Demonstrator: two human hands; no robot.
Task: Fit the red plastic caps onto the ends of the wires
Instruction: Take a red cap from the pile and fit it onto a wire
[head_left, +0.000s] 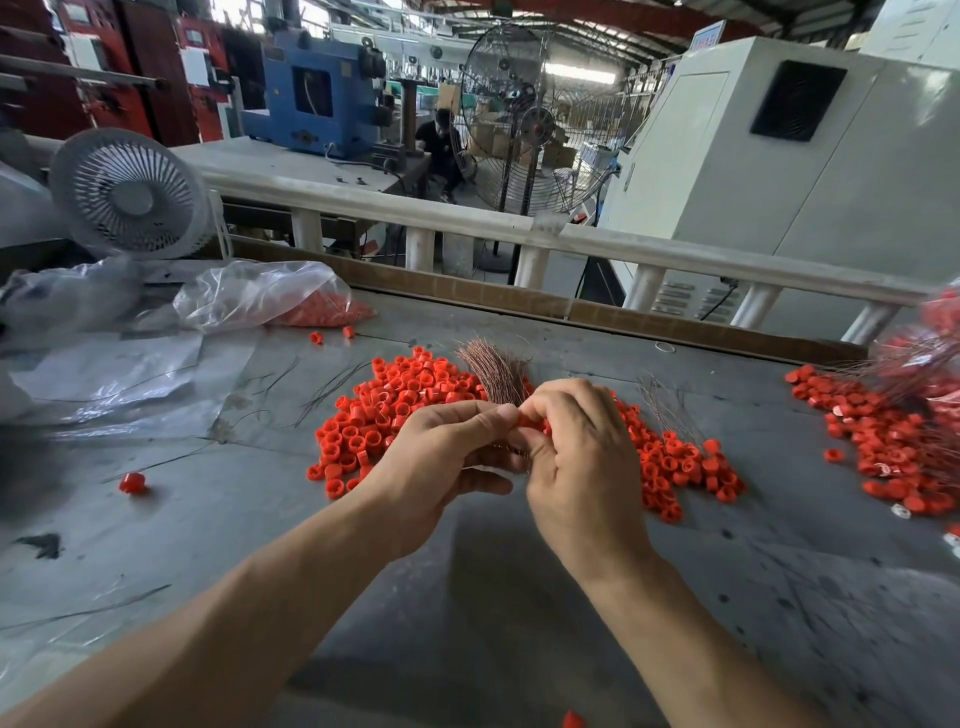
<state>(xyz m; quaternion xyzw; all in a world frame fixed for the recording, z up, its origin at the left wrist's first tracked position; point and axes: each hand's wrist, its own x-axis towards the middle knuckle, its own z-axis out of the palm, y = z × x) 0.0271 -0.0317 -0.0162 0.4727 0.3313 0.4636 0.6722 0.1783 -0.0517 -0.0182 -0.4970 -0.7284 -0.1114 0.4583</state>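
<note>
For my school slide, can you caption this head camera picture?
Both hands, left hand and right hand, fit a red cap onto copper wires above loose caps.

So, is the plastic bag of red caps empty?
No, the bag still holds a heap of red caps at its right end.

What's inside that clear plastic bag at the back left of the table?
The clear plastic bag holds a heap of red caps bunched at its right end, near its mouth. The crumpled film hides how far the heap runs leftward and whether anything else is in there.
</note>
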